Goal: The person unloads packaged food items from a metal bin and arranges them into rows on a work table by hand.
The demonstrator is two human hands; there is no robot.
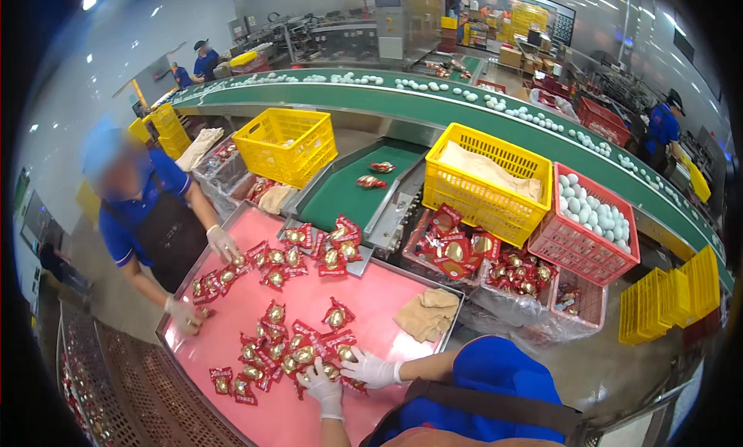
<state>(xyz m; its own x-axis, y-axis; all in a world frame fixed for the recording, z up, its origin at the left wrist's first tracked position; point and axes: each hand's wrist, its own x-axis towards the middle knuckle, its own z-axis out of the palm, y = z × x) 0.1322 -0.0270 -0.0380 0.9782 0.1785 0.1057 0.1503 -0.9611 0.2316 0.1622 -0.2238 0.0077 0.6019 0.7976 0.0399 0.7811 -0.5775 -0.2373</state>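
Note:
My left hand (324, 389), in a white glove, lies on the near edge of a pile of red and gold wrapped packets (303, 354). Just right of it, my gloved right hand (374, 369) reaches into the same pile with its fingertips on a gold-windowed packet (345, 352). My fingers cover parts of the packets, so a firm grip cannot be made out. The packets lie on a pink tabletop (232, 331) with a raised metal rim. A single packet (338, 315) sits a little beyond the pile.
Across the table a co-worker's gloved hands (223, 244) touch another packet group. A folded tan cloth (428, 314) lies right. Beyond are a green chute (348, 200), yellow crates (487, 186), a red crate of pale eggs (592, 212) and a green conveyor (424, 96) carrying eggs.

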